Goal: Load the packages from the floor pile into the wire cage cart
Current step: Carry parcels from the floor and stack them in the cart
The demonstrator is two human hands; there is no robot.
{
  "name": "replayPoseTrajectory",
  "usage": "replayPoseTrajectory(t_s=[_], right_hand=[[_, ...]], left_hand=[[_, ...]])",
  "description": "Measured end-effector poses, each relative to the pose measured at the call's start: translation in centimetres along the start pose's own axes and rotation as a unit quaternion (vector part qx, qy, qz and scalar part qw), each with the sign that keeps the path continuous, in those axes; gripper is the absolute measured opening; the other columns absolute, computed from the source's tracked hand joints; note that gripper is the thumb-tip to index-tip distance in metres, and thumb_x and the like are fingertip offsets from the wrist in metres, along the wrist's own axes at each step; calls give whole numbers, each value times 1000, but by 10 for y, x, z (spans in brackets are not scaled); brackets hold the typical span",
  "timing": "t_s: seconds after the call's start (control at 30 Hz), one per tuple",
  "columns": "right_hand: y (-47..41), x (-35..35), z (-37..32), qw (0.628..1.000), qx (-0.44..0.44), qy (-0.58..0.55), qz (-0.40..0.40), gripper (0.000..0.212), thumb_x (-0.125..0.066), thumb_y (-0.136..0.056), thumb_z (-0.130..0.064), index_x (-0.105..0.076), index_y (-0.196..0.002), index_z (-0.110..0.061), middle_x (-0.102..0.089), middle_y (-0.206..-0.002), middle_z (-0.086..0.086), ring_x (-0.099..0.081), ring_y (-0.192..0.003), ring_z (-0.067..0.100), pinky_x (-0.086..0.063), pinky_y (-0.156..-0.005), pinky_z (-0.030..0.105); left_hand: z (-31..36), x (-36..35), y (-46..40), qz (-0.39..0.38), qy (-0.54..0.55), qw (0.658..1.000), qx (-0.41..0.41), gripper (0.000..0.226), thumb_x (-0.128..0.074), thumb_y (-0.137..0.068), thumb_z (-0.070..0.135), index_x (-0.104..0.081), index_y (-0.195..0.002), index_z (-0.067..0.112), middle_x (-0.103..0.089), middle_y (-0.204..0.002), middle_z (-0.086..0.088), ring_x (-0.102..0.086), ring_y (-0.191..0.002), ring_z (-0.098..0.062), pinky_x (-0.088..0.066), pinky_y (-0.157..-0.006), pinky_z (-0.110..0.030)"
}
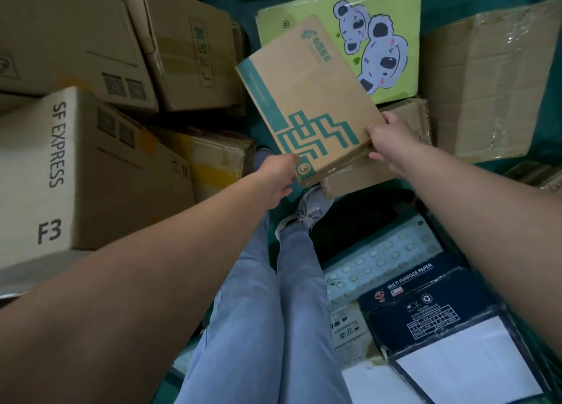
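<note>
left hand (278,175) grip pinches flat box (307,99) near corner | right hand (387,137) grip clasps its near edge | both arms outstretched

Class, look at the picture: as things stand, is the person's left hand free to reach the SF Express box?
Probably not yet: the left hand and right hand both grip the teal-printed box. The SF Express box lies unobstructed beside that arm.

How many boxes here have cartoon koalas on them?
1. The green koala box lies at top centre, partly behind the teal-printed box held by the left hand and right hand. Others may be hidden.
</note>
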State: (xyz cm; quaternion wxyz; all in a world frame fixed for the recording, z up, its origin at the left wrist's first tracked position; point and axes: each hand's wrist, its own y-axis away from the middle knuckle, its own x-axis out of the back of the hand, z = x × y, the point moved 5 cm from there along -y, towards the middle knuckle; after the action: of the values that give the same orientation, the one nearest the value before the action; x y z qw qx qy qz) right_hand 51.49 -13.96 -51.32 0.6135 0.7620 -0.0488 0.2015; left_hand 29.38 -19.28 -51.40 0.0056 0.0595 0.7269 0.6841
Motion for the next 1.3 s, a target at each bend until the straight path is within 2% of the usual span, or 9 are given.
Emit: replayPoseTrajectory(t_s=[0.2, 0.33, 0.43, 0.5, 0.67, 0.8, 0.9, 1.17, 1.3], right_hand=[[0, -5, -1, 1000, 9, 2, 11, 38, -51, -101, -22, -47, -138, -27, -56, -103, -11, -57, -102, 14, -54, -102, 42], [13, -5, -10, 999, 28, -18, 13, 41, -55, -100, -28, -47, -140, -26, -52, -99, -19, -57, -102, 11, -56, -96, 37], [31, 0, -18, 998, 39, -48, 14, 50, -60, -98, -41, -47, -143, -25, -57, -116, -13, -59, -108, 13, -57, -95, 36], [50, 4, -21, 997, 42, -66, 10, 57, -62, -96, -50, -46, -145, -24, -58, -115, -11, -64, -108, 17, -58, -94, 35], [124, 24, -14, 992, 48, -119, 5, 69, -62, -94, -56, -41, -151, -24, -56, -108, -12, -69, -103, 19, -60, -90, 34], [223, 48, 5, 981, 59, -186, 4, 41, -62, -97, -52, -50, -128, -28, -59, -108, -11, -68, -103, 20, -59, -88, 34], [303, 75, 24, 972, 80, -222, 14, 29, -60, -98, -51, -54, -119, -31, -62, -107, -10, -65, -97, 17, -57, -90, 36], [460, 133, 86, 920, 101, -363, 112, 45, -63, -99, -45, -58, -139, -26, -65, -126, -8, -61, -100, 4, -42, -66, 19], [501, 139, 114, 888, 67, -441, 117, 57, -63, -100, -42, -40, -149, -28, -59, -123, -7, -56, -88, -2, -42, -61, 23]], left_hand=[[-6, 0, -11, -14, 20, 1000, -8, 52, -60, -97, 49, -51, -142, 25, -59, -137, 1, -54, -122, -20, -49, -99, -38], [3, 9, 3, -19, 53, 997, -52, 75, -62, -80, 68, -49, -144, 32, -57, -144, -4, -51, -136, -27, -43, -110, -47], [27, 21, 26, -15, 73, 992, -101, 85, -66, -76, 69, -41, -150, 33, -62, -137, -2, -63, -118, -28, -54, -97, -53], [46, 31, 50, -15, 55, 990, -129, 87, -66, -79, 70, -37, -152, 32, -62, -134, -3, -65, -112, -27, -59, -85, -50], [67, 46, 130, 10, -48, 980, -193, 76, -58, -92, 68, -37, -151, 27, -64, -121, 0, -63, -107, -21, -52, -82, -42], [49, 45, 224, 11, -104, 970, -222, 88, -59, -83, 77, -35, -154, 30, -61, -131, -1, -61, -113, -25, -53, -88, -45], [32, 41, 296, 22, -134, 958, -251, 97, -59, -77, 82, -31, -157, 35, -52, -140, -2, -56, -118, -26, -51, -79, -38], [-6, -1, 427, 31, -243, 916, -317, 108, -50, -52, 100, -43, -143, 41, -57, -136, 0, -58, -119, -32, -47, -103, -56], [-22, -24, 464, -11, -282, 904, -322, 92, -55, -77, 85, -40, -147, 28, -55, -135, -2, -57, -115, -26, -47, -79, -33]])
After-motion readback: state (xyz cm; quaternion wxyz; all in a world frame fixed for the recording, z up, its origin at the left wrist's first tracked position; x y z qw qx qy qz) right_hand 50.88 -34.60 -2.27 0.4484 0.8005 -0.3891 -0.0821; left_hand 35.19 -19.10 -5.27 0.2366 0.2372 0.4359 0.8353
